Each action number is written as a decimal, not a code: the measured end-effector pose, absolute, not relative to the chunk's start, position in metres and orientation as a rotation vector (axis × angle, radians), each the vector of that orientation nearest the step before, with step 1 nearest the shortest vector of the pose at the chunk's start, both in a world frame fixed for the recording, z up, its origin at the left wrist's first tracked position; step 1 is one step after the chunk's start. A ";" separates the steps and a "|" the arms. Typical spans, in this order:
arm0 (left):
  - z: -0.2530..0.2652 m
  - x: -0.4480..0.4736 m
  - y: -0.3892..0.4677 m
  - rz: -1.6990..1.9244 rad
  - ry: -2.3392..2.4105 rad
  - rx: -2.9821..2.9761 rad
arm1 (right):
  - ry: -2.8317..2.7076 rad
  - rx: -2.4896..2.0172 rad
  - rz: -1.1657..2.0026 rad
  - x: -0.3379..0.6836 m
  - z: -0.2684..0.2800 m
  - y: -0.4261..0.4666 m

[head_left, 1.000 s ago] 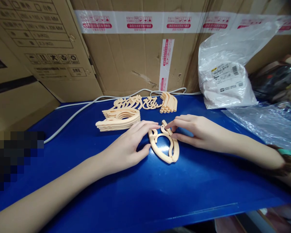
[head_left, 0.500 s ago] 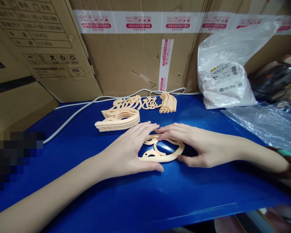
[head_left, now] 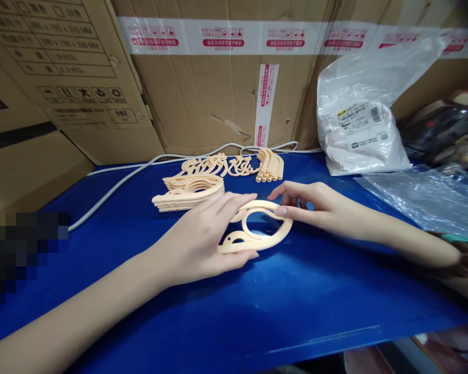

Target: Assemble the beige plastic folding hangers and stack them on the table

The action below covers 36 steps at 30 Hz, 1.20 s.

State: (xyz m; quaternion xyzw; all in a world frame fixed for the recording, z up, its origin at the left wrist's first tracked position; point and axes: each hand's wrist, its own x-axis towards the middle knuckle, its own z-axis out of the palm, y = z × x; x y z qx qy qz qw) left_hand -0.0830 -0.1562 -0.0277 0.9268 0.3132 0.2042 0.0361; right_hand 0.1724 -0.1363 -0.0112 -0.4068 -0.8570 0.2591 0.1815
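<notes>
head cam | forward-down | close over blue table [head_left: 257,311]

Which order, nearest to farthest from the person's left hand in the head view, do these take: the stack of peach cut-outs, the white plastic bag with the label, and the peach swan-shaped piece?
1. Peach swan-shaped piece: held by the left hand itself.
2. Stack of peach cut-outs: just behind the hand, slightly left.
3. White plastic bag: far right, against the cardboard boxes.

A peach swan-shaped cutout piece [head_left: 257,228], flat with an oval opening, tilted just above the blue table [head_left: 257,311].
</notes>
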 end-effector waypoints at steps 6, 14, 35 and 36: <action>-0.008 -0.096 -0.152 0.840 1.022 3.021 | -2.385 -1.147 0.789 0.170 -0.009 -0.139; 0.018 -0.141 -0.119 0.918 1.282 2.549 | -2.569 -1.002 0.628 0.171 -0.017 -0.135; -0.001 -0.177 -0.085 0.631 1.358 2.249 | -2.806 -0.919 0.289 0.169 -0.022 -0.135; -0.002 -0.177 -0.085 0.630 1.350 2.247 | -2.812 -0.925 0.286 0.169 -0.022 -0.135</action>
